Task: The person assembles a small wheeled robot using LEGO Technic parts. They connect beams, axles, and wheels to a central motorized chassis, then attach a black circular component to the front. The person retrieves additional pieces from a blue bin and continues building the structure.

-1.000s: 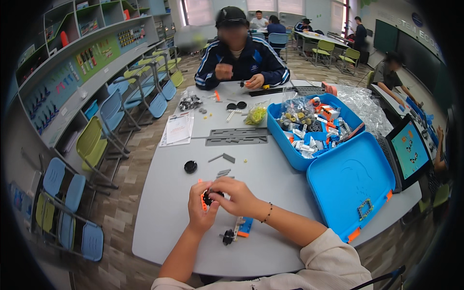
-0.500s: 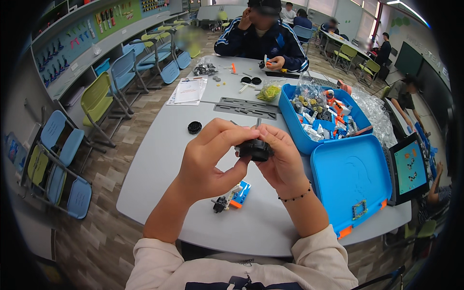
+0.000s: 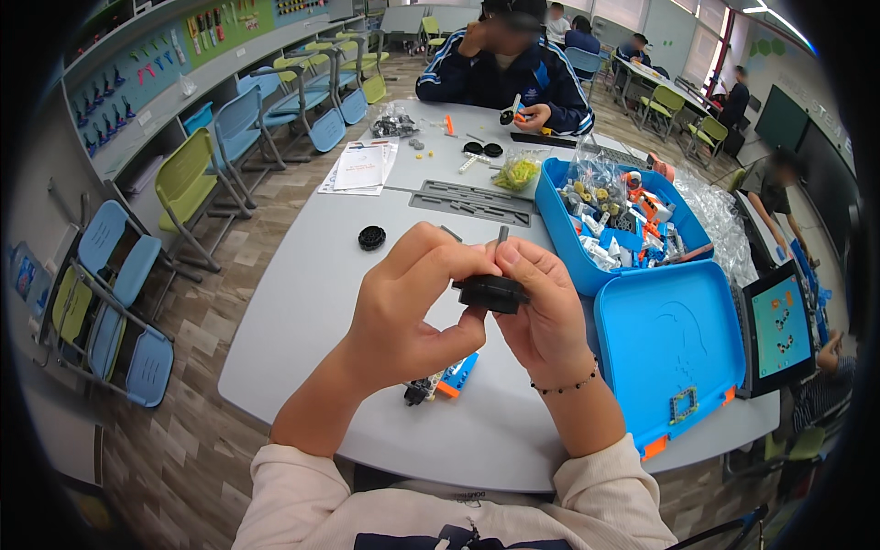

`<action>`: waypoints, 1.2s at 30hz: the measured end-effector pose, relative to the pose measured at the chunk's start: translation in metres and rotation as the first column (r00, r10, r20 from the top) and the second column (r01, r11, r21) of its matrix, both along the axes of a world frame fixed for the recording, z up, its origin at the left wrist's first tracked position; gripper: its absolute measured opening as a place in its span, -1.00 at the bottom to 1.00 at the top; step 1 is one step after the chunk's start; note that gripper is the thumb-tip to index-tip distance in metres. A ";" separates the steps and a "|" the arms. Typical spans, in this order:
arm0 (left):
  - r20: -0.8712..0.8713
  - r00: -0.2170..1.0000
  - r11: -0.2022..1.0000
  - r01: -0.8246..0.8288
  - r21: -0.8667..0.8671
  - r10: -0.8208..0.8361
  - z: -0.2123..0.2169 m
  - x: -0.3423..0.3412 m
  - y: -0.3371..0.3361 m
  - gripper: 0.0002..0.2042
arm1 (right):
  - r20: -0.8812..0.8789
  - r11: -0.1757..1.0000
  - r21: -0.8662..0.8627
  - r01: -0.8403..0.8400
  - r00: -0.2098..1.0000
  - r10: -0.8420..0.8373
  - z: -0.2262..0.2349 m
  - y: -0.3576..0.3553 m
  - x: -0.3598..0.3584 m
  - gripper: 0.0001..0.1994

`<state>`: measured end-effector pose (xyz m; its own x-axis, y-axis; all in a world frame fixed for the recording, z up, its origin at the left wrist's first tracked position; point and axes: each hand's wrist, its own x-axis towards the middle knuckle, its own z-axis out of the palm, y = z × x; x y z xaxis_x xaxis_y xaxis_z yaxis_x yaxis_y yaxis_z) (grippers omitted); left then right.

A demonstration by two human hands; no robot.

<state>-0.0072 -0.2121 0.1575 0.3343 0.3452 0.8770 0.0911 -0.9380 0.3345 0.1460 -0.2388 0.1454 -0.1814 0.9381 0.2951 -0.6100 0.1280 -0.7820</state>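
Where both hands meet above the table (image 3: 293, 339), inward from its near edge, the left hand (image 3: 390, 307) pinches the left side of a black wheel (image 3: 495, 294), thumb beneath, fingers above. The wheel sits between both hands' fingertips; a gray rod (image 3: 503, 235) rises over it, its lower end hidden. The right hand (image 3: 543, 307) pinches the wheel's right side, thumb beside the rod.

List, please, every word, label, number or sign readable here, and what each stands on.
Without copying any wording, here is where it stands:
White sheets: printed, mostly too small to read.
Right-hand wall: large pale lettering, faint.
Cream top: dark print, too small.
Laptop screen: marks too small.
Jacket opposite: small emblem, unreadable.
Round black part between left hand and right hand: none visible.
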 end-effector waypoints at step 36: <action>0.049 0.997 0.942 -0.042 -0.332 0.062 -0.007 -0.008 -0.001 -0.75 | 0.335 0.528 0.796 0.296 0.512 -0.791 -0.008 0.002 -0.009 -0.61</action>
